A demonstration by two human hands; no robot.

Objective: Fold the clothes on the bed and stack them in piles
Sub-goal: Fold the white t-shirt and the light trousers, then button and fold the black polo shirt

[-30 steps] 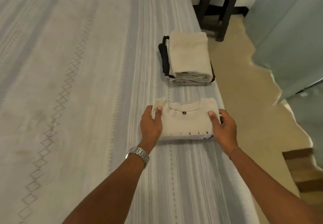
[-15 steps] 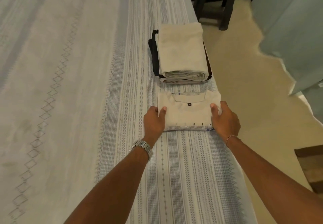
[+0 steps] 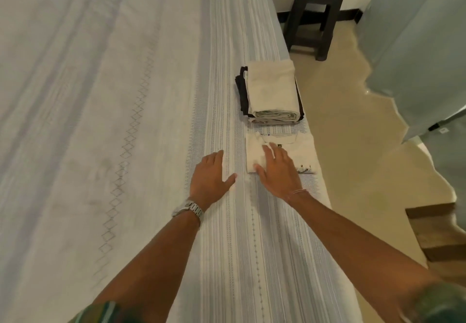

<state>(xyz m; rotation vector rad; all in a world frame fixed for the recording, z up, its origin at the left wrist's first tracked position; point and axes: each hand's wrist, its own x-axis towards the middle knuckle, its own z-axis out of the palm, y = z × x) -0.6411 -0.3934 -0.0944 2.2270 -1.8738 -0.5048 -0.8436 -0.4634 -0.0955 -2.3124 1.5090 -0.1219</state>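
Shirt: the folded cream shirt (image 3: 280, 155) lies flat near the bed's right edge, just this side of the pile (image 3: 271, 95) and apart from it, with a strip of bedspread between.
Pile: cream cloth on top, dark clothes under it, stacked close to the same edge of the bed (image 3: 100, 120).
Right hand: the right hand (image 3: 276, 168) lies over the shirt's left part, fingers straight and spread, gripping nothing; whether it presses or only hovers cannot be told.
Left hand: the left hand (image 3: 210, 177) is flat over the bedspread beside the shirt, fingers relaxed, holding nothing.
Step in hand: by the look of it, smoothing the fold and leaving the shirt as its own pile.
Doing it well: press with a flat palm from the middle outward, so the layers do not shift; keep the shirt square to the pile.
Risk: both lie near the edge, so a sideways push could slide the shirt off.
Stool: a dark stool (image 3: 315, 12) stands on the floor beyond.
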